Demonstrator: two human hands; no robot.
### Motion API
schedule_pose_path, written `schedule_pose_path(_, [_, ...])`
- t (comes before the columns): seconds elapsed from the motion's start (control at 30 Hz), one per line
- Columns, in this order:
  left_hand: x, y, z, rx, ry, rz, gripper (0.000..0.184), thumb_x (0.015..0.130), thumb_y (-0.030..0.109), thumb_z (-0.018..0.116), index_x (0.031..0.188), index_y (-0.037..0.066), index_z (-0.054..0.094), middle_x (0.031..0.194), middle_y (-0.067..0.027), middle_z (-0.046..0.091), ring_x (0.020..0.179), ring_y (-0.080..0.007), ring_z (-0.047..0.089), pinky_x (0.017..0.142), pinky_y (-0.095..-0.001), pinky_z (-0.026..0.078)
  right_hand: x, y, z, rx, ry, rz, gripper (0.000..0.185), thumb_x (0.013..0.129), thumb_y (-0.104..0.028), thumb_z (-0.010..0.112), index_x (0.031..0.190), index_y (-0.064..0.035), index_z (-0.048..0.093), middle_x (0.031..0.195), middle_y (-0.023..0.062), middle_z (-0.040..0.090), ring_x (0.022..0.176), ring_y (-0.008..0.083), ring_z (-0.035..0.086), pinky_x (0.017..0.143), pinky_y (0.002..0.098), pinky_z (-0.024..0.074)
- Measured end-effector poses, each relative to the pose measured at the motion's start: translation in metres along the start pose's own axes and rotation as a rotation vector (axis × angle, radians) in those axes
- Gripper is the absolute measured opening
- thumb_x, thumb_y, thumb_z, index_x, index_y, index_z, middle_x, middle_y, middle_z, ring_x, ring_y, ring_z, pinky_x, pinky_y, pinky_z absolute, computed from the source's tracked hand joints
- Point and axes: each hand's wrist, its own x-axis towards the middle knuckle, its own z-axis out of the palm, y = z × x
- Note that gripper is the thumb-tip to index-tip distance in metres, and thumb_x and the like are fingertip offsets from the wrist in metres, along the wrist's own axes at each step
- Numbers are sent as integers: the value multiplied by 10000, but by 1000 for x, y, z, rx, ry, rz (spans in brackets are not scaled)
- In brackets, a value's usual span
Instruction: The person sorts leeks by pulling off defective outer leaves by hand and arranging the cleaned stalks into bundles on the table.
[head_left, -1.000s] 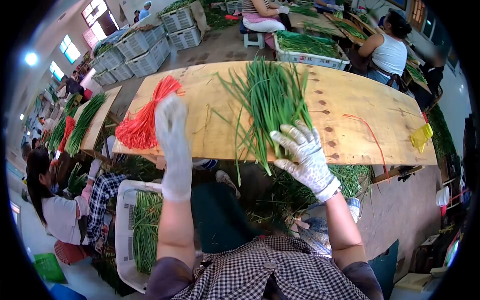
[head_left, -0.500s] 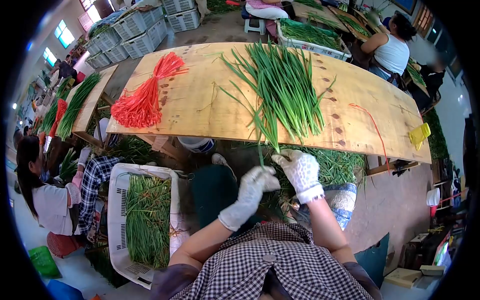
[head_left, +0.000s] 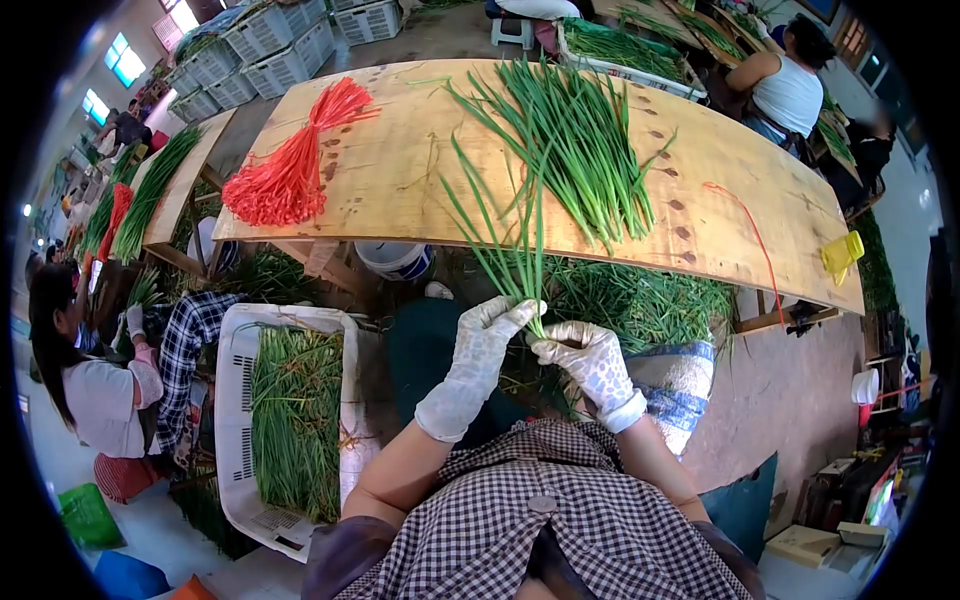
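Observation:
My gloved left hand (head_left: 480, 352) is closed round a few garlic chives (head_left: 520, 262) in front of the wooden table's near edge. Their green leaf tips fan up over the tabletop, and the pale ends point down toward me. My gloved right hand (head_left: 592, 368) pinches at those lower ends, just right of the left hand. Beyond my hands, a larger pile of garlic chives (head_left: 585, 150) lies on the table (head_left: 420, 205). A bundle of red ties (head_left: 285, 175) lies to its left, and a single red strand (head_left: 750, 235) trails over the edge at right.
A white crate (head_left: 232, 400) of greens stands at my left, near a seated person (head_left: 105, 390). More greens (head_left: 640, 310) lie under the table beside a white bucket (head_left: 395, 260). A yellow object (head_left: 842, 252) sits at the table's right end. Grey crates (head_left: 265, 50) are stacked behind.
A few garlic chives have come off the table edge and are now upright in my left hand. My left hand has moved forward; my right has shifted slightly back toward me.

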Motion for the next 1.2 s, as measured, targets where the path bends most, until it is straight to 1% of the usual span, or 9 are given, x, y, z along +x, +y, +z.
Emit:
schedule_pose_path(0.07, [-2,-4,1,-31,-1,-14,245,877,94,603,1079,-41,634,1027,-114,675,914,-150,633,857,-273,484,1,-2,2,460,-30,-24,203,805,-83,723,975,21,683,845,64,686,730,113,626,664,239,502])
schedule_pose_path(0.43, [-2,-15,1,-186,-8,-160,244,891,106,592,1096,-21,632,1073,-100,663,981,-164,615,908,-307,467,14,31,-1,614,-185,79,220,932,-90,544,1098,52,567,1002,88,635,911,197,651,816,278,531])
schedule_pose_path(0.53, [-2,0,3,-9,74,173,189,901,129,601,1031,12,671,1036,-78,672,975,-132,598,923,-276,438,1,17,-13,566,-254,17,209,949,-114,512,1088,39,545,1072,102,602,964,227,639,891,307,494])
schedule_pose_path(0.63, [1,48,-9,-224,165,511,153,931,118,552,1012,39,655,988,-88,675,830,-144,626,807,-314,498,-2,21,-40,-141,-396,71,198,907,-178,579,996,-16,649,922,96,667,894,210,657,827,306,512])
schedule_pose_path(0.7, [-8,69,-25,-444,108,410,176,945,137,528,1068,46,616,965,-114,671,660,-144,602,634,-288,491,9,24,-41,-929,-87,-88,257,813,-255,678,1011,-91,671,908,134,672,830,280,657,729,332,521])
schedule_pose_path(0.77, [1,63,-34,-543,122,279,172,939,192,551,1028,53,600,799,-66,639,487,-96,489,502,-233,403,24,-2,-29,-799,308,-470,381,781,-334,710,1076,-105,635,850,110,668,773,263,664,672,357,524])
schedule_pose_path(0.87, [8,48,-27,-591,103,87,168,926,246,583,876,86,566,559,40,423,385,-62,340,407,-198,297,54,-63,5,-1036,538,-482,549,798,-406,682,1204,-64,540,765,122,634,698,262,646,596,371,522])
schedule_pose_path(1.03, [4,40,-13,-473,149,71,146,929,215,585,889,76,565,560,51,415,392,-45,328,380,-205,271,160,-51,42,-1321,800,-435,561,830,-374,638,1210,17,503,802,91,631,711,217,638,576,328,516])
schedule_pose_path(1.2, [10,45,-38,-535,195,187,136,911,211,610,846,111,545,560,65,371,390,-43,292,375,-210,247,117,-59,7,-862,268,-426,247,804,-98,562,1019,5,628,829,153,657,787,250,660,681,343,540])
